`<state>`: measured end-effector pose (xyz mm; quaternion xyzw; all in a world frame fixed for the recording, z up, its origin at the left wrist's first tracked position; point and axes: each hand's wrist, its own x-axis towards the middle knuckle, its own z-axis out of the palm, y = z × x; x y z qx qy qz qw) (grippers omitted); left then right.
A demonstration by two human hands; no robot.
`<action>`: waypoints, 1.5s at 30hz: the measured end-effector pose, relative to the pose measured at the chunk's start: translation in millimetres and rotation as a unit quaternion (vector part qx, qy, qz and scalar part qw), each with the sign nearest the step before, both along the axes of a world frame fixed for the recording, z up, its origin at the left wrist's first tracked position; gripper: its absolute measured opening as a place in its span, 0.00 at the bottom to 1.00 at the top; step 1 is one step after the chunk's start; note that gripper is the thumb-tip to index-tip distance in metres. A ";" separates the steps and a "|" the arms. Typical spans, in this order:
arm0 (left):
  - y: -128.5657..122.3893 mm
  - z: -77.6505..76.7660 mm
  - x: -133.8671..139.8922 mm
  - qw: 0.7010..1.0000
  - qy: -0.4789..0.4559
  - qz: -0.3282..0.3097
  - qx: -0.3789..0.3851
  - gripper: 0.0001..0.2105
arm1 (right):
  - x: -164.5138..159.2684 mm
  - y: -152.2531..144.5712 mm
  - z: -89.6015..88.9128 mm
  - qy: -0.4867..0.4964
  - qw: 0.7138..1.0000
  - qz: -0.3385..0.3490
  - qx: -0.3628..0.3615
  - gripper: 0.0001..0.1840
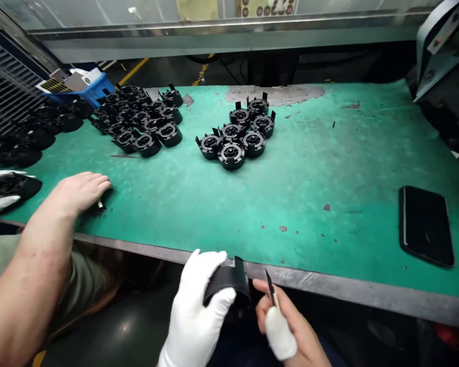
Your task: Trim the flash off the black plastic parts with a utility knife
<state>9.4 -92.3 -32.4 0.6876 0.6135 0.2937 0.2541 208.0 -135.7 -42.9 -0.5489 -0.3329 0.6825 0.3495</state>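
My left hand (199,306), in a white glove, is closed round a black plastic cylindrical part (227,280) in front of the table's near edge. A flat tab sticks up from the part's right side. Just right of it, my right hand (283,321) grips a small knife (271,288) with its dark pointed blade upward. That hand is bare apart from a white cover on the thumb. The blade and the part are apart. Part of the cylinder is hidden by the gloved fingers and its lower side is in shadow.
Several round black parts (231,153) stand mid-table, and a larger cluster (145,142) stands to their left. A phone (426,227) lies at the right. A co-worker's bare hand (84,191) and gloved hand (0,193) are at the left. A blue bin (97,92) sits behind.
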 end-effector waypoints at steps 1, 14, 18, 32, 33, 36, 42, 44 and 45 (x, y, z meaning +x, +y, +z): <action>2.2 -4.9 -0.6 0.998 0.032 -0.022 0.039 0.20 | 6.5 -4.2 -4.8 -0.004 1.000 0.002 -0.023 0.34; 9.0 -24.5 -2.2 0.990 0.035 -0.077 0.113 0.20 | 4.8 27.6 -22.3 -0.004 0.996 0.080 0.044 0.28; 8.3 -27.3 -2.2 0.991 0.026 -0.074 0.112 0.22 | 4.5 32.4 -20.9 -0.001 0.995 0.087 0.048 0.27; 7.5 -34.5 -7.7 0.990 0.001 -0.083 0.114 0.23 | -4.8 26.2 -26.4 -0.031 0.994 0.098 -0.031 0.28; 7.2 -34.4 -7.2 0.990 -0.002 -0.081 0.114 0.22 | -7.6 28.0 -24.9 -0.018 0.996 0.087 -0.024 0.29; 6.5 -34.3 -6.0 0.991 -0.013 -0.073 0.109 0.21 | -10.0 25.7 -22.7 -0.006 0.998 0.057 -0.023 0.29; 10.1 -31.4 -4.0 0.990 0.005 -0.084 0.113 0.20 | -4.4 5.7 -25.1 -0.004 0.997 0.079 -0.008 0.26; 10.7 -26.6 -2.4 0.990 0.025 -0.082 0.112 0.20 | -8.8 7.0 -24.6 -0.009 0.999 0.054 0.002 0.36; 10.1 -22.8 -1.6 0.991 0.035 -0.077 0.108 0.20 | -11.5 8.9 -23.6 -0.017 0.999 0.050 0.013 0.39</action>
